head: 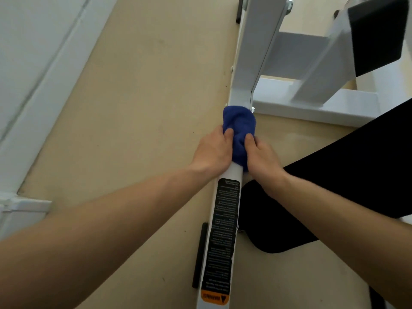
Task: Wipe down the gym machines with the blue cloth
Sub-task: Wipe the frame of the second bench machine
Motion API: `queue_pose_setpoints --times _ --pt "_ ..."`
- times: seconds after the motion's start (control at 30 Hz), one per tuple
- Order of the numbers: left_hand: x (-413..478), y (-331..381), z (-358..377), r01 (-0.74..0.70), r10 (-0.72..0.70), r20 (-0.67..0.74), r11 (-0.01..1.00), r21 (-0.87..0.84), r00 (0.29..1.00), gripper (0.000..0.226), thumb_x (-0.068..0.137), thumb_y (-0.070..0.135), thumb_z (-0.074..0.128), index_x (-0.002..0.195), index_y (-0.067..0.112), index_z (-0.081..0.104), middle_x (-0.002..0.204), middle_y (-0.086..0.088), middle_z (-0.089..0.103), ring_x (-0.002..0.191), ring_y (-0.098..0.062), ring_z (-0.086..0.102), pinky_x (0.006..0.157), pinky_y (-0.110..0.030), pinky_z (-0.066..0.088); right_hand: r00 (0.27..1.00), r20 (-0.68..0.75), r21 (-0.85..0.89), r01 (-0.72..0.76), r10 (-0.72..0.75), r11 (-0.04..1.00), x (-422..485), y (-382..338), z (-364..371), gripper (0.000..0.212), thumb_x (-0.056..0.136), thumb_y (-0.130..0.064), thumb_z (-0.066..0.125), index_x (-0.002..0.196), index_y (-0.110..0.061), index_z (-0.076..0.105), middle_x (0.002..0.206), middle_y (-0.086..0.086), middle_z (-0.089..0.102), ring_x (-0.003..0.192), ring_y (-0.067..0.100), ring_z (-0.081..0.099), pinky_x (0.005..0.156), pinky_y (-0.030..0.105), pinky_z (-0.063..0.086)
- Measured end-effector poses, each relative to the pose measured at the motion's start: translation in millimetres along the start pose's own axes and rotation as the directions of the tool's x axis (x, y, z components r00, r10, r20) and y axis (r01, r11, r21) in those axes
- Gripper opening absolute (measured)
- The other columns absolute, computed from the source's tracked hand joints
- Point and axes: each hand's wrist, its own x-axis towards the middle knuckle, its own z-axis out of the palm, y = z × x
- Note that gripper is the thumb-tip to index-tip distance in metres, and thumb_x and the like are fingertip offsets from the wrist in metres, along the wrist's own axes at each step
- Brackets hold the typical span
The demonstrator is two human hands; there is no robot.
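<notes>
The blue cloth point(239, 128) is bunched around a white bar point(233, 175) of the gym machine, just below where the bar meets a wider white bracket point(256, 52) and a white cross beam point(312, 105). The person holds it from both sides. The left hand point(211, 152) curls in from the left with its thumb pressed into the fabric, and the right hand point(262, 156) grips the opposite side, its thumb also on the cloth. The two hands sit close together with the cloth between them, and both forearms are bare.

Further down the same bar, toward the camera, runs a long black label point(223, 237) of small print too fine to read, ending in an orange warning strip point(214, 298). A narrow black strip point(199, 253) lies on the floor just left of the bar. To the right a broad black form point(334, 186) crosses beneath the right forearm (pad or clothing, it is hard to say which). A black pad point(379, 34) sits at the top right on a slanted white strut point(323, 63). The beige floor point(133, 108) spreads under the frame, bordered on the left by a white skirting board point(44, 90)
</notes>
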Motion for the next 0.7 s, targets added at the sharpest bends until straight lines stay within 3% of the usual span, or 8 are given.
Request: queue_pose_setpoints --times 0.17,0.3,0.43,0.5,0.6,0.7 --pt "38 13 -2 0.046 -0.046 -0.005 0.996 0.081 0.999 0.044 0.108 0.034 0.026 0.111 0.008 0.061 0.1 -0.008 0.06 0.086 -0.022 0.051 0.073 -0.029 0.034 1.0 0.009 0.089 -0.001 0.0 0.996 36 -9 -1 0.033 0.105 -0.037 0.034 0.096 -0.02 0.061 0.095 0.004 0.067 0.091 0.025 0.063 0.085 0.045 0.052" --pt "15 4 -6 0.005 -0.007 0.014 0.992 0.129 1.0 0.044 0.108 0.037 0.023 0.095 0.014 0.058 0.09 -0.005 0.059 0.079 -0.022 0.054 0.07 -0.03 0.035 0.999 0.022 0.008 0.038 -0.039 0.999 17 -5 0 0.034 0.105 -0.036 0.035 0.119 -0.015 0.058 0.11 0.004 0.065 0.099 0.024 0.06 0.082 0.032 0.043" --pt "-29 -30 -8 -0.076 0.066 0.085 0.99 0.116 0.994 0.047 0.107 0.041 0.022 0.087 0.017 0.058 0.084 0.0 0.062 0.079 -0.021 0.056 0.072 -0.031 0.038 0.996 0.045 -0.098 0.086 -0.082 0.991 -22 12 -1 0.03 0.103 -0.041 0.042 0.118 -0.02 0.056 0.106 -0.002 0.066 0.095 0.019 0.062 0.08 0.033 0.047" --pt "-38 -38 -12 -0.069 0.061 0.081 0.992 0.102 0.995 0.044 0.106 0.042 0.025 0.084 0.019 0.055 0.078 0.004 0.06 0.077 -0.02 0.056 0.07 -0.032 0.038 0.996 0.008 -0.1 0.093 -0.093 0.991 -30 10 -3 0.029 0.099 -0.041 0.051 0.119 -0.021 0.057 0.107 -0.004 0.066 0.095 0.016 0.063 0.083 0.035 0.051" --pt "-36 -44 -19 -0.017 0.018 -0.004 0.994 0.104 1.0 0.041 0.104 0.042 0.035 0.078 0.019 0.055 0.074 0.002 0.06 0.071 -0.022 0.059 0.065 -0.035 0.045 0.993 -0.071 -0.044 0.097 -0.099 0.994 -29 1 -9 0.045 0.088 -0.042 0.069 0.125 -0.023 0.054 0.114 -0.007 0.061 0.099 0.011 0.061 0.086 0.029 0.051" --pt "-31 -52 -27 0.09 -0.088 -0.024 0.993 0.076 0.996 0.038 0.101 0.042 0.042 0.081 0.017 0.062 0.077 -0.003 0.066 0.073 -0.025 0.065 0.069 -0.04 0.054 0.967 -0.161 -0.071 0.188 -0.197 0.98 -25 -3 -13 0.042 0.085 -0.043 0.071 0.121 -0.027 0.054 0.116 -0.007 0.056 0.1 0.009 0.057 0.089 0.029 0.05"
